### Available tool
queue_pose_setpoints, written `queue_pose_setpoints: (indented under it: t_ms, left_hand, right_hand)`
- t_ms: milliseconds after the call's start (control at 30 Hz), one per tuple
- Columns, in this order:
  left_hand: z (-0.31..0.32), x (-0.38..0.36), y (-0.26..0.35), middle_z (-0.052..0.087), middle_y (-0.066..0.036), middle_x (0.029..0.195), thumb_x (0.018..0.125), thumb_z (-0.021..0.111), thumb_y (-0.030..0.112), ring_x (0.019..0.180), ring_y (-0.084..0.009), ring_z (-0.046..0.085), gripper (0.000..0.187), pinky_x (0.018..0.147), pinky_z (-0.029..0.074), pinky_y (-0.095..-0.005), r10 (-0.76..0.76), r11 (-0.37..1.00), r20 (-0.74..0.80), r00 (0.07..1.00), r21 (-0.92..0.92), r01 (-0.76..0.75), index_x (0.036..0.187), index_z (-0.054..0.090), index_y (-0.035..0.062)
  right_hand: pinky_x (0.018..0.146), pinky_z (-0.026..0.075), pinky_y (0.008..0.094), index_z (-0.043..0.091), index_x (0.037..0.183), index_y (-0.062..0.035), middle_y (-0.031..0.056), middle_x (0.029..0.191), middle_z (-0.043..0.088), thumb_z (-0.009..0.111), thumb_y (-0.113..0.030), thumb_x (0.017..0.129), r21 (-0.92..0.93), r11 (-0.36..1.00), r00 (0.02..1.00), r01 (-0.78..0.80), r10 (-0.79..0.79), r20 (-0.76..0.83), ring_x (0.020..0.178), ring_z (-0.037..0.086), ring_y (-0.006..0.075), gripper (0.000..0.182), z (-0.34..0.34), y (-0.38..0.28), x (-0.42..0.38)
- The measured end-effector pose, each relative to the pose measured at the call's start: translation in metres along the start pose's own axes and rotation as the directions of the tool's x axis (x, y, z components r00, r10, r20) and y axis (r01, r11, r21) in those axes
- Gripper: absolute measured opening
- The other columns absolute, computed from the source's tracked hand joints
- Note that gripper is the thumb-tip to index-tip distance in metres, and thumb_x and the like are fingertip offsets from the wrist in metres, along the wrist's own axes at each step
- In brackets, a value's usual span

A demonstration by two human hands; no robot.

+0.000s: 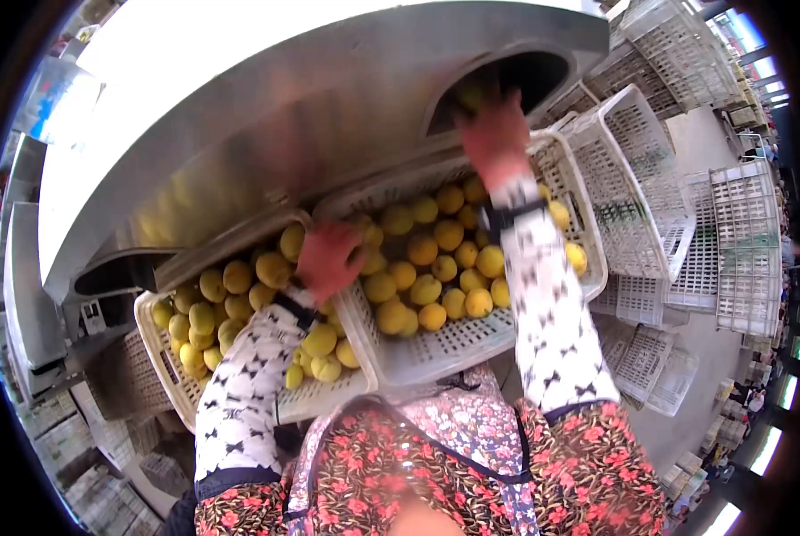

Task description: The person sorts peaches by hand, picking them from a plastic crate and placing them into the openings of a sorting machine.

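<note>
My right hand (494,143) reaches up to an oval opening (538,80) in the metal chute wall, fingers apart. A blurred yellow-green fruit (474,93) shows just beyond the fingertips. Where the two white crates meet, my left hand (329,257) rests low over their rims, close to yellow fruit. Its fingers are loosely curved, with a gap at the thumb and no fruit visible in it. Round yellow fruit (425,289), peach-like, covers much of the right crate (454,351). More fruit (237,277) is heaped in the left crate (163,357), partly hidden behind my left forearm.
The curved metal housing (266,134) spans the space above the crates. A second oval opening (119,272) is at its left end. White plastic crates (628,174) stand stacked to the right, with others (744,241) farther off. A grey floor (699,366) lies between them.
</note>
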State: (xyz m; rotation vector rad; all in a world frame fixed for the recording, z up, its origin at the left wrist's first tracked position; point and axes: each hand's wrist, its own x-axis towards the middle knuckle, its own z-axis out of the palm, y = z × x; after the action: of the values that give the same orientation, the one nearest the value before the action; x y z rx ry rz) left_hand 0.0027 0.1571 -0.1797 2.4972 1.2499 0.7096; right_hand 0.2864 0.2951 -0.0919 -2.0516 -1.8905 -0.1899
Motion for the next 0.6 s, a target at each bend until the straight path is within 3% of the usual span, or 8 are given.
queue_pose_setpoints:
  t_ms: [67,167,233,300,333,400,433,600]
  left_hand:
    - [0.001,0.002,0.002,0.064,-0.013,0.097,0.078,0.068,0.020,0.093,-0.0355,0.060,0.020,0.083,0.049,-0.0466,-0.042,0.999,0.056,0.998,0.014,0.041,0.093,0.064,0.0065]
    - [0.001,0.002,0.004,0.064,-0.012,0.096,0.079,0.066,0.019,0.095,-0.0343,0.060,0.019,0.083,0.048,-0.0461,-0.075,0.996,0.085,0.994,0.058,0.070,0.093,0.064,0.0066]
    - [0.005,0.003,-0.003,0.065,-0.012,0.099,0.079,0.066,0.017,0.097,-0.0342,0.059,0.018,0.085,0.048,-0.0458,-0.088,0.993,0.082,0.993,0.085,0.081,0.094,0.064,0.0061]
    - [0.010,-0.002,-0.008,0.065,-0.013,0.105,0.079,0.066,0.014,0.101,-0.0347,0.059,0.019,0.090,0.047,-0.0453,-0.104,0.991,0.100,0.990,0.090,0.095,0.096,0.064,0.0051]
    - [0.011,-0.003,-0.007,0.065,-0.012,0.105,0.079,0.065,0.014,0.101,-0.0345,0.059,0.019,0.090,0.047,-0.0454,-0.120,0.989,0.118,0.986,0.099,0.108,0.096,0.063,0.0052]
    - [0.008,0.001,-0.005,0.065,-0.012,0.104,0.078,0.065,0.013,0.101,-0.0343,0.059,0.019,0.089,0.047,-0.0457,-0.148,0.983,0.148,0.978,0.132,0.129,0.096,0.063,0.0053]
    - [0.007,0.001,-0.005,0.065,-0.012,0.104,0.078,0.065,0.013,0.100,-0.0342,0.059,0.019,0.090,0.047,-0.0458,-0.152,0.982,0.156,0.976,0.137,0.131,0.096,0.063,0.0055]
    - [0.009,0.002,-0.005,0.064,-0.012,0.102,0.078,0.065,0.013,0.100,-0.0340,0.059,0.018,0.090,0.046,-0.0468,-0.153,0.980,0.173,0.973,0.149,0.128,0.094,0.063,0.0064]
  right_hand:
    - [0.083,0.055,0.0450,0.057,0.125,-0.0006,0.0261,0.113,0.062,0.071,-0.044,0.086,0.026,0.996,0.996,-0.085,0.084,0.026,0.100,0.066,0.0397,0.060,0.002,-0.002,0.029]
    - [0.079,0.056,0.0399,0.062,0.116,0.0020,0.0207,0.105,0.067,0.071,-0.030,0.087,0.615,0.788,0.964,0.034,0.137,-0.229,0.093,0.068,0.0332,0.044,-0.034,0.013,-0.011]
    - [0.076,0.055,0.0355,0.065,0.113,-0.0002,0.0157,0.100,0.069,0.073,-0.018,0.084,0.666,0.706,0.955,0.240,-0.048,-0.293,0.087,0.068,0.0274,0.035,-0.032,0.012,-0.066]
    - [0.085,0.054,0.0369,0.065,0.114,-0.0033,0.0170,0.109,0.067,0.073,-0.025,0.082,0.617,0.787,0.917,0.000,-0.247,0.314,0.097,0.066,0.0297,0.040,0.021,0.011,-0.129]
    - [0.091,0.053,0.0393,0.065,0.116,-0.0038,0.0201,0.118,0.064,0.072,-0.033,0.083,0.477,0.876,0.714,-0.071,-0.290,0.638,0.105,0.064,0.0333,0.045,0.032,-0.005,-0.155]
    - [0.092,0.050,0.0433,0.065,0.113,-0.0057,0.0207,0.121,0.061,0.070,-0.038,0.079,0.605,0.794,0.581,0.063,-0.522,0.624,0.109,0.060,0.0368,0.047,0.070,-0.013,-0.202]
    - [0.092,0.049,0.0457,0.063,0.111,-0.0069,0.0201,0.123,0.059,0.069,-0.032,0.077,0.512,0.844,0.451,-0.159,-0.399,0.798,0.108,0.059,0.0373,0.042,0.089,-0.028,-0.221]
    - [0.080,0.052,0.0432,0.067,0.098,-0.0050,0.0152,0.103,0.067,0.068,-0.032,0.078,0.491,0.871,0.365,-0.030,-0.448,0.816,0.093,0.064,0.0324,0.034,0.122,-0.066,-0.241]
